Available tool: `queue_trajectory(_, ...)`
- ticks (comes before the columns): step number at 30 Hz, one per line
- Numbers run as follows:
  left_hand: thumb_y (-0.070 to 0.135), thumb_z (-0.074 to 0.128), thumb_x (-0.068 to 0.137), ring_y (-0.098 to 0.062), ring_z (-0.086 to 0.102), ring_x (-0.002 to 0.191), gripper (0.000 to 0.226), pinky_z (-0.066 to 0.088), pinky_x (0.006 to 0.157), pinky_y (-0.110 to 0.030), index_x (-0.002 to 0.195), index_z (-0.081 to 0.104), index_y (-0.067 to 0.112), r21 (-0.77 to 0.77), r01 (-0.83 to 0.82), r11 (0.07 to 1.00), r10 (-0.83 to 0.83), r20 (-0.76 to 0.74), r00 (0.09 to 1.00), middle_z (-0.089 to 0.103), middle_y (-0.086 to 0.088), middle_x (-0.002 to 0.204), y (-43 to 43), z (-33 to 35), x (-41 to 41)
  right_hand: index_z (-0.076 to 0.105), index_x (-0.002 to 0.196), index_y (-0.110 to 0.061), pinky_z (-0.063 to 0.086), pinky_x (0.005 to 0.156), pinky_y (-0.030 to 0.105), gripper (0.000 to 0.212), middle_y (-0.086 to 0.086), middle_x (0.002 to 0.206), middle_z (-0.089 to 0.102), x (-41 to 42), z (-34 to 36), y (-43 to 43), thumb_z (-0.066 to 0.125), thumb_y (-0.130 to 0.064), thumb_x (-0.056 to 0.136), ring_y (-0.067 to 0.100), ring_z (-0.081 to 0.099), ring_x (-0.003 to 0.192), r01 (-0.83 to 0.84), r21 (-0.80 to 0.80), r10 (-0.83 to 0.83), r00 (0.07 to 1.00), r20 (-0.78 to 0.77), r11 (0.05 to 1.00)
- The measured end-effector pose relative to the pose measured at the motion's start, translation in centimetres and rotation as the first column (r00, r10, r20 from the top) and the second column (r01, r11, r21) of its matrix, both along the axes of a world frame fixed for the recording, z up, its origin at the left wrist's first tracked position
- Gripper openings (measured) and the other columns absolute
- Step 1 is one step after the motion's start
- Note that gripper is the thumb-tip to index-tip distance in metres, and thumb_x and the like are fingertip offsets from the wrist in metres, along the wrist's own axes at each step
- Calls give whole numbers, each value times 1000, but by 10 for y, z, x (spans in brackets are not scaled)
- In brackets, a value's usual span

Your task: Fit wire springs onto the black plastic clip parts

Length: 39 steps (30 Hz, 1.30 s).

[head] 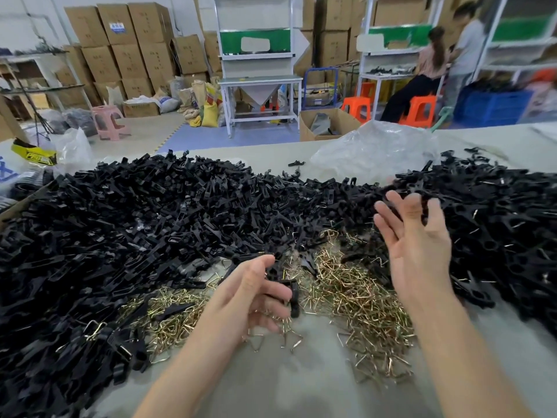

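Observation:
A big heap of loose black plastic clip parts [144, 224] covers the left and middle of the table. A second heap of black clips with springs fitted [494, 218] lies at the right. Brass-coloured wire springs [355, 291] are scattered between them near the front. My left hand [250, 294] hovers over the springs, its fingers curled round black clip parts [294, 297]. My right hand [419, 242] is raised above the edge of the right heap, palm turned inward, fingers spread and holding nothing.
A crumpled clear plastic bag [373, 149] lies at the table's far side. A cardboard edge [27, 200] borders the left heap. Bare table surface [301, 381] shows near me. Beyond are stacked cartons, workbenches, stools and two people at the back right.

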State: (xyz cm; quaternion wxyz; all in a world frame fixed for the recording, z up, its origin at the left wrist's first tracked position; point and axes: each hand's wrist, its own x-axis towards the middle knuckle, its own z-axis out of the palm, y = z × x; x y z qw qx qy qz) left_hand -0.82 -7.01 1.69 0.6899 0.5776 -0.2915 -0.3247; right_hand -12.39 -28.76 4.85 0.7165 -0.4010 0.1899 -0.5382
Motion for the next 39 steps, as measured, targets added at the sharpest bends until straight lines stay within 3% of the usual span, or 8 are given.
queue_trajectory(4, 62, 52, 91, -17, 69, 72, 33, 51, 55, -28, 109, 68, 41, 52, -211, 976, 188, 288, 939, 74, -1, 88, -1, -4, -2, 44, 148, -15, 59, 81, 23, 68, 9, 112, 76, -6, -11, 1, 66, -37, 87, 18, 74, 100, -92, 75, 92, 996, 10, 993)
queue_trajectory(7, 59, 38, 92, 2, 63, 73, 40, 48, 67, -16, 114, 63, 37, 155, -474, 867, 191, 775, 603, 68, 26, 84, 0, -14, 1, 64, 124, -26, 59, 77, 20, 31, -1, 105, 77, 10, -19, 26, 59, -34, 94, 11, 73, 88, -239, -227, 172, 945, -279, 944)
queue_trajectory(9, 47, 39, 101, -5, 63, 102, 38, 46, 92, -28, 123, 64, 29, 156, -628, 762, 95, 933, 347, 64, 27, 105, 0, -19, 6, 65, 123, -37, 52, 73, 11, 25, -16, 108, 74, 19, -29, 43, 56, -31, 100, -3, 67, 85, -326, -496, 14, 846, -533, 805)
queue_trajectory(11, 43, 42, 103, -23, 58, 123, 41, 38, 109, -44, 130, 63, 21, 202, -749, 631, -27, 971, 239, 65, 3, 128, 2, -24, 13, 57, 137, -38, 37, 99, 5, 34, -24, 128, 62, 25, -45, 53, 49, -34, 105, -9, 54, 115, -467, -694, -269, 687, -675, 548)
queue_trajectory(13, 46, 45, 102, -30, 54, 129, 45, 33, 113, -47, 133, 63, 17, 285, -802, 524, -88, 955, 282, 61, -8, 137, 4, -25, 22, 46, 148, -36, 13, 116, 15, 42, -16, 149, 46, 30, -57, 57, 41, -40, 107, 2, 35, 140, -614, -697, -454, 536, -712, 369)
queue_trajectory(16, 45, 48, 100, -34, 61, 117, 45, 42, 104, -49, 122, 70, 12, 280, -814, 509, -100, 958, 267, 71, -11, 120, 4, -26, 30, 48, 147, -37, 6, 115, 21, 45, -15, 152, 45, 32, -62, 56, 33, -50, 107, 8, 29, 144, -675, -652, -507, 450, -735, 345)
queue_trajectory(27, 26, 64, 95, -21, 60, 100, 8, 45, 90, -40, 103, 63, 25, 256, -682, 685, -4, 938, 347, 63, 10, 104, 2, -21, 28, 66, 109, -40, 9, 111, 23, 27, -26, 126, 59, 32, -63, 56, 50, -58, 97, 5, 33, 136, -701, -637, -470, 466, -750, 321)
queue_trajectory(39, 10, 51, 100, -23, 57, 69, 31, 50, 68, -44, 128, 62, 10, 144, -698, 701, 147, 930, 338, 56, -2, 101, 3, -14, 20, 61, 126, -37, 27, 110, 21, 33, -25, 125, 60, 27, -55, 54, 39, -49, 104, -1, 44, 124, -649, -657, -411, 517, -751, 383)
